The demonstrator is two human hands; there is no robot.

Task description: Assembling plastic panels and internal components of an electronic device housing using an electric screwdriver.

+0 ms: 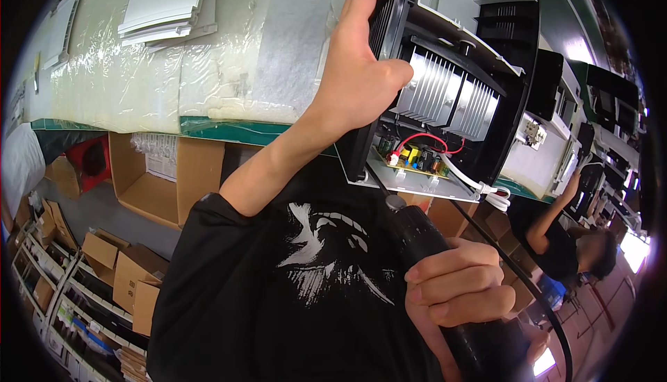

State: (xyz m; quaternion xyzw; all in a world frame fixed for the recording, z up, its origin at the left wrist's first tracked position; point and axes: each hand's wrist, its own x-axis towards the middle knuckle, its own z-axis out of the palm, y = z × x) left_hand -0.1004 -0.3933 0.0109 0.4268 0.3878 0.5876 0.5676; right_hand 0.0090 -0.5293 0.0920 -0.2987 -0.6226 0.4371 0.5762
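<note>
An open appliance housing [511, 97] with black sides stands at the upper right of the head view. Inside it show silvery finned heatsink blocks [445, 97], and below them a small circuit board [415, 162] with red wires. My left hand [365, 69] is wrapped round the housing's black left side panel, its thumb reaching inward. In my right hand [465, 285] is a black electric screwdriver [424, 233], fingers closed round its body. Its thin bit points up at the housing's near lower left corner; whether the tip sits in a screw I cannot tell.
White plastic panels [167, 0] lie on the plastic-covered workbench [243, 55]. A white cable bundle [495, 194] hangs at the housing's lower right. A black cord [514, 264] runs past my right hand. Cardboard boxes [149, 187] stand below the bench. Another person [563, 243] is at the far right.
</note>
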